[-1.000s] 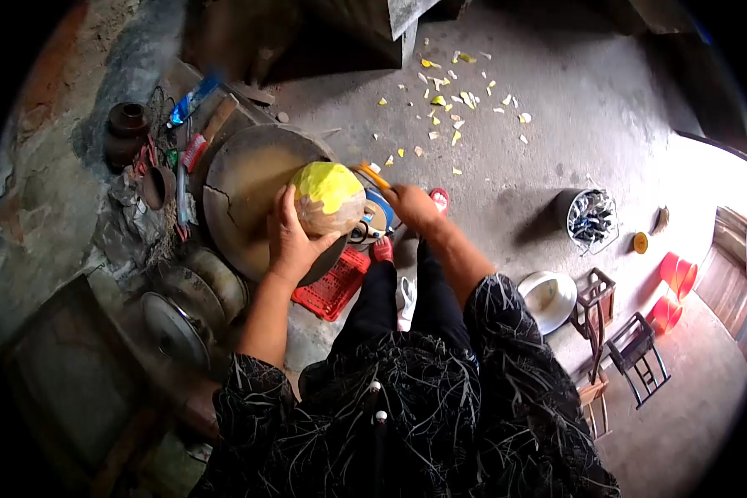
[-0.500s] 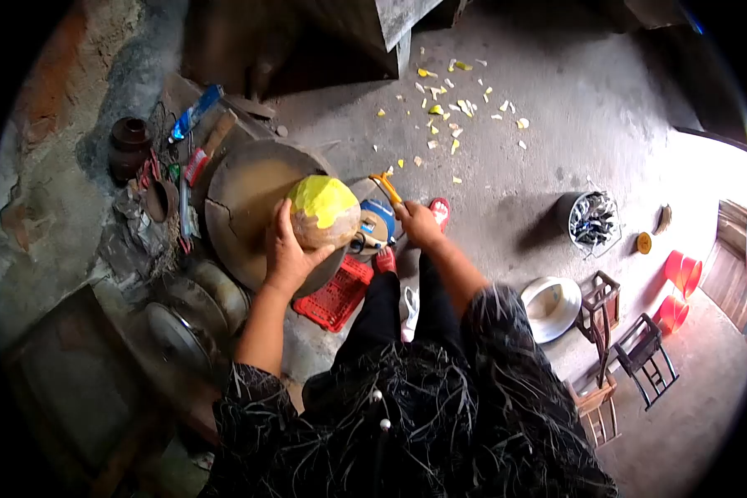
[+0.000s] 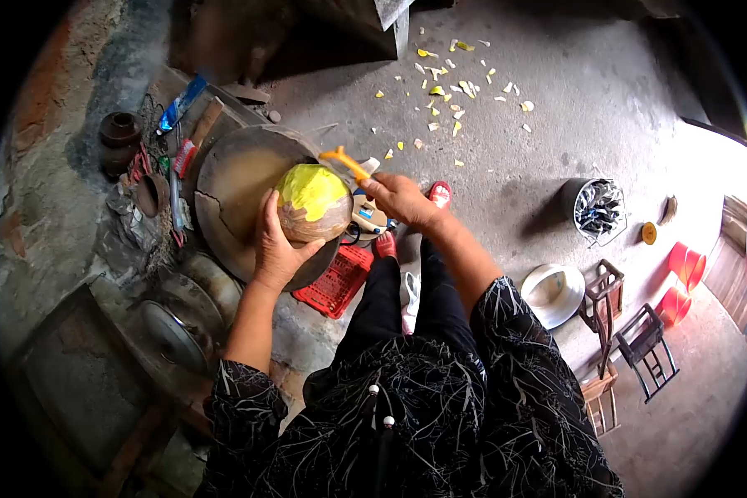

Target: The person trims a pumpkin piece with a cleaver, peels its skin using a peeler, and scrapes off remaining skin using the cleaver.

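A partly peeled pumpkin (image 3: 315,203), bright yellow on top with tan skin left lower down, is gripped by my left hand (image 3: 278,245) over a large round basin (image 3: 216,187). My right hand (image 3: 402,199) is wrapped round the handle of an orange peeler (image 3: 346,161). The peeler's head is just above and to the right of the pumpkin's yellow part, with a small gap visible between them. Scattered yellow and pale peelings (image 3: 439,90) lie on the concrete floor ahead.
A red plastic basket (image 3: 334,282) sits below the pumpkin, near my feet. Along the left wall are a brown jar (image 3: 121,137), a brush (image 3: 184,156) and a lidded pot (image 3: 174,332). To the right stand a filled bucket (image 3: 598,209), a white basin (image 3: 552,295) and wooden stools (image 3: 646,344).
My right hand has moved left and up, bringing the peeler closer to the pumpkin. The pumpkin and my left hand have shifted slightly left and up in view.
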Available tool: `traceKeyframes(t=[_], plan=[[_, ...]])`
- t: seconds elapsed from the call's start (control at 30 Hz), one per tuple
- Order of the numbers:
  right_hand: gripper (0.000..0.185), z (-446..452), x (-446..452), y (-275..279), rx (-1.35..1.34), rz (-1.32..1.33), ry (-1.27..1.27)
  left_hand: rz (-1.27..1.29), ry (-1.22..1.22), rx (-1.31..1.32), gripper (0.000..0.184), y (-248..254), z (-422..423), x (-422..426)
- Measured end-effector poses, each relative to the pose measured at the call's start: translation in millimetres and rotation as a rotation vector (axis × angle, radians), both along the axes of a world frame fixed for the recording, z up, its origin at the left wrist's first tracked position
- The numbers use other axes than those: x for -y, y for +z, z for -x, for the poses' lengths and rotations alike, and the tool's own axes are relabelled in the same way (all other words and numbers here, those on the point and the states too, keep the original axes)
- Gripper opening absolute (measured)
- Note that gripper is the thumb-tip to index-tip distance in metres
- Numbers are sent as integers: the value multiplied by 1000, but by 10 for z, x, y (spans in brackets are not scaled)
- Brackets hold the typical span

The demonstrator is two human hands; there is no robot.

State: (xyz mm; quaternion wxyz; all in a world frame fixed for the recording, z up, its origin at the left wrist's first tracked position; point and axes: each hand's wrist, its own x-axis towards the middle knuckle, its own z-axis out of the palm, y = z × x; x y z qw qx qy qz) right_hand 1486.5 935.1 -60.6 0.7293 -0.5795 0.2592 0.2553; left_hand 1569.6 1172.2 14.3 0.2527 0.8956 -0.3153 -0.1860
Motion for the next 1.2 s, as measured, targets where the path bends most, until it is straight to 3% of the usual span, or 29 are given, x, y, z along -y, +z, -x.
traceKeyframes(t=[0.07,0.13,0.2,0.27,0.4,0.47,0.6,0.67,0.73,0.8,0.87,0.9,1.03,1.2], plan=[[49,-49,-68,-48,268,277,158,0,7,27,106,0,0,11],[50,-98,21,-113,221,394,267,-20,-14,31,106,19,-31,-2],[48,-103,32,-103,206,552,165,-28,-40,46,105,50,-56,-3],[46,-12,41,-61,68,270,-82,-14,-16,-17,105,35,-38,-26],[39,320,-245,37,79,162,-199,-25,25,-4,104,14,36,2],[29,399,-547,-88,238,199,-283,-7,215,-34,103,-32,188,36],[28,229,-713,165,174,354,-347,87,661,-73,99,-94,608,321],[29,115,-641,296,192,466,-263,37,732,-72,101,-87,687,316],[30,29,-588,283,195,506,-221,234,726,-225,103,-133,732,186],[30,-29,-514,247,321,702,-220,263,709,-273,105,-101,663,41],[30,13,-456,249,215,695,-260,-75,343,48,108,79,497,14],[30,85,-436,293,191,677,-242,-117,273,44,111,119,416,15],[26,530,-715,395,255,739,-128,-145,45,156,111,77,199,9],[24,524,-1098,744,392,822,-14,-60,26,171,107,-62,133,21]])
